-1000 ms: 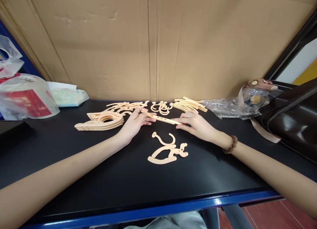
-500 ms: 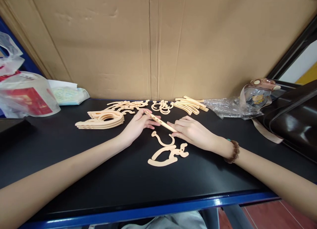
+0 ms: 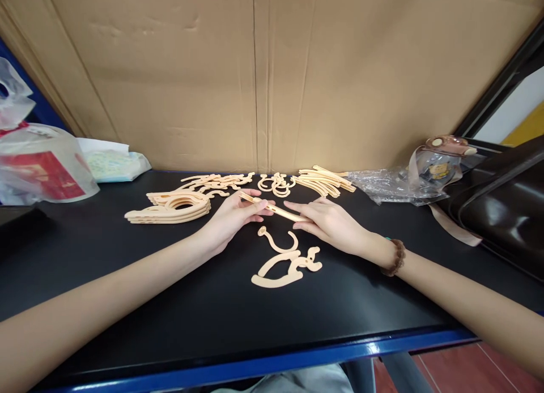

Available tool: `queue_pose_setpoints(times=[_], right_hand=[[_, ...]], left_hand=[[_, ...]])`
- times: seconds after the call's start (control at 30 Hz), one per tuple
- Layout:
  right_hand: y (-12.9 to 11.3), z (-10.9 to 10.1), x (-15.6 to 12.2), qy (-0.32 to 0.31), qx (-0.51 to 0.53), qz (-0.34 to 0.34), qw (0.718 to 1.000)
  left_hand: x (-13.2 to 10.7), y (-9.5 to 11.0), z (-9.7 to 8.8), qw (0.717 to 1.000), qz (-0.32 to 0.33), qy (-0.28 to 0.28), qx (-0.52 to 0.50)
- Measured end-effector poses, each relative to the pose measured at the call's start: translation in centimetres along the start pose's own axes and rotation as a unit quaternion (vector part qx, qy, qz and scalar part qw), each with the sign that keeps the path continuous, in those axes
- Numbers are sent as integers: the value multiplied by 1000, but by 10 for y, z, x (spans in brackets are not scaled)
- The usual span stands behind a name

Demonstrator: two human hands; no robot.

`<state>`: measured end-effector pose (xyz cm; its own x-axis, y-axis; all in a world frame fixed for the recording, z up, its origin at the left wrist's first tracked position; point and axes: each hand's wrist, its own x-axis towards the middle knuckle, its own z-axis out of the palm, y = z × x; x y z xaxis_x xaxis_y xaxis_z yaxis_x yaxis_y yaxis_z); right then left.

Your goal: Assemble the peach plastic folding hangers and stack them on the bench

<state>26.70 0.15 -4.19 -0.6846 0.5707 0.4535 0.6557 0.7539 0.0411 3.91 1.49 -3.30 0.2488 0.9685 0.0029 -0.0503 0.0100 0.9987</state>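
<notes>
Between my hands is a slim cream-coloured plastic strip (image 3: 285,213) with slots along its edge, slanting down to the right. My left hand (image 3: 238,214) pinches its far left end, the thumb lying on top. My right hand (image 3: 329,220) grips the other end between thumb and fingers, the index finger stretched along it. Just below, on the black table, lie a cream plastic hook (image 3: 278,246) with a round end and a curved piece (image 3: 278,278) joined to smaller arms. To the left is a stack of curved hanger-like pieces (image 3: 170,212).
Behind my hands lie loose curvy pieces (image 3: 216,182), several hooks (image 3: 277,184) and a pile of straight strips (image 3: 325,180). Crumpled clear plastic (image 3: 391,184) and a dark brown bag (image 3: 510,200) stand right. A plastic bag with a tub (image 3: 46,166) and a tissue pack (image 3: 113,162) sit left.
My left thumb has come over the top of the strip, which now lies flatter. My right index finger has straightened along it. The loose pieces on the table stay put.
</notes>
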Motion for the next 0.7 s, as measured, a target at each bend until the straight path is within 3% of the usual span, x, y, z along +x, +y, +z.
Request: queue_pose_setpoints(times=[0.13,0.3,0.4,0.53,0.7], right_hand=[[-1,-3,0,-4,17,-7,1000],[3,-8,-1,-14,103,39,994],[6,-10,0,-17,172,55,983],[9,-16,0,-26,189,81,978],[10,-17,-1,-33,192,96,976]], left_hand=[[2,4,-3,999,-34,26,-23],[7,2,-11,995,-64,37,-65],[8,3,-12,992,-64,77,-76],[9,5,-12,985,-60,134,-87],[12,5,-14,984,-75,128,-102]])
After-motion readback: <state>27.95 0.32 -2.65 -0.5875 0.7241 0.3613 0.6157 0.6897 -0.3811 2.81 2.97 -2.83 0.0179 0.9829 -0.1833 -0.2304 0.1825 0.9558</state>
